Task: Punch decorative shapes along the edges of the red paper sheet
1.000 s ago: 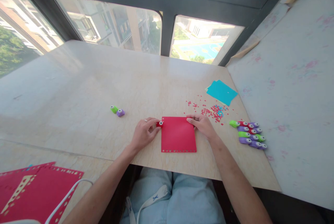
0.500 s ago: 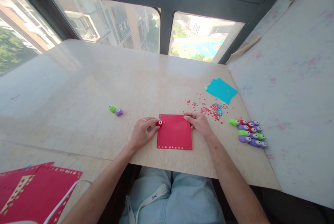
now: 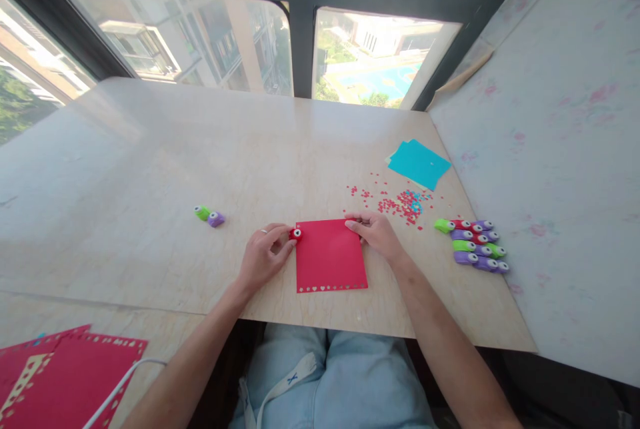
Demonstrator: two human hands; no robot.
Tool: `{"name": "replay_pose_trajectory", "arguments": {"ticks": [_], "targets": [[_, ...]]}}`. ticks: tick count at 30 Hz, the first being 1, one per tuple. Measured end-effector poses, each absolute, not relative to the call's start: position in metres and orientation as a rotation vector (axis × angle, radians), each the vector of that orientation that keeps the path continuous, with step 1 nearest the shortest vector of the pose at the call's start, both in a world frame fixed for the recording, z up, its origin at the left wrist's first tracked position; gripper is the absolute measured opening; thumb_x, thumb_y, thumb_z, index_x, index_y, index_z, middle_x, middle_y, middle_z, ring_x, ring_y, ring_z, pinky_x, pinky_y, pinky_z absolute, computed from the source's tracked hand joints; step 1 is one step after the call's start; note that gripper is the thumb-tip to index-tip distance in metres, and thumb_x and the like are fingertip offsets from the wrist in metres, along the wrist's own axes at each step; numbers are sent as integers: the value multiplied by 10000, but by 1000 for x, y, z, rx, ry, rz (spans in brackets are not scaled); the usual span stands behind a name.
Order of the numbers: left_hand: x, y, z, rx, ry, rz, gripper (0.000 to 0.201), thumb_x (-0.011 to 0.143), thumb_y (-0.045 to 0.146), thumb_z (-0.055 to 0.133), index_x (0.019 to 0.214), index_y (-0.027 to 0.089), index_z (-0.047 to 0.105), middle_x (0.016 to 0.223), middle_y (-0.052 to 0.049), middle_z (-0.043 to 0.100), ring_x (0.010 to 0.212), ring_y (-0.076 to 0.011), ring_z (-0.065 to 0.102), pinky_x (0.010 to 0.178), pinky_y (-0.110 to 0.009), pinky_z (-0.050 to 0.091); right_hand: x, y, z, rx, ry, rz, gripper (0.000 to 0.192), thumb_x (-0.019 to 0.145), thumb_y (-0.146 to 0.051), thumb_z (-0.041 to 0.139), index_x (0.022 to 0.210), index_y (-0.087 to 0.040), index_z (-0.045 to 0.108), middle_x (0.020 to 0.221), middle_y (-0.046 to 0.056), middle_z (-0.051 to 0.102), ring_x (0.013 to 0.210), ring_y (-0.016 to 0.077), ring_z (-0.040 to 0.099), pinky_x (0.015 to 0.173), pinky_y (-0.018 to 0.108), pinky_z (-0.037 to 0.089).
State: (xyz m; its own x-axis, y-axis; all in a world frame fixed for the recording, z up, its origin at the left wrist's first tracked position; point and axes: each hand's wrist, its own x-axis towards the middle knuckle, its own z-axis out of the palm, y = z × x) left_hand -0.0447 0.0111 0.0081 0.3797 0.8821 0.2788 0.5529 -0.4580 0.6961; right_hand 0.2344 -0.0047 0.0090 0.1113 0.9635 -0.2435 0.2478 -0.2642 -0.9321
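A red craft punch (image 3: 296, 234) is pinched between the thumb and fingers of my left hand (image 3: 266, 255), at the upper left edge of a red paper sheet (image 3: 330, 259). Small shapes are cut along the sheet's near edge. My right hand (image 3: 375, 232) grips the sheet's upper right corner, thumb on top and fingers beneath. Left of my left hand, a green punch (image 3: 202, 213) and a purple punch (image 3: 216, 219) lie side by side. Whether the punch's slot is around the paper I cannot tell.
Red and blue paper cutouts (image 3: 405, 205) lie scattered beyond my right hand, near stacked blue sheets (image 3: 420, 163). Several coloured punches (image 3: 473, 245) stand in rows by the papered wall (image 3: 550, 169). Larger red punched sheets (image 3: 95, 369) and a white cable (image 3: 120, 385) are at lower left.
The red punch in my left hand has moved from over the sheet's upper left part out to its left edge. My right hand keeps its hold; the view has shifted slightly.
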Motion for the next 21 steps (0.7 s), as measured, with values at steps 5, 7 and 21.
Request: {"name": "replay_pose_trajectory", "arguments": {"ticks": [5,7,21], "targets": [[-45,12,8,2126,1242,876,180,888,271,591,1043,203,653,1024,-59,684,695,-117,573,678,-261,492,235,-5,8,-1634,-1211,1181,424,742,-424,692,1054,-138,725,769,61,716,613,156,637,456,210,489],[-45,12,7,2113,1245,884,182,893,286,587,1039,204,655,1008,-57,685,694,-118,570,669,-260,490,234,-6,9,-1653,-1232,1132,394,758,-422,672,1033,-146,732,756,58,712,588,150,623,441,208,476],[-47,11,8,2148,1217,847,195,894,306,601,1047,205,667,1034,-60,688,733,-122,595,715,-284,496,227,-7,7,-1709,-1235,1033,397,791,-419,637,1072,-159,739,814,77,731,613,169,638,414,220,483]]}}
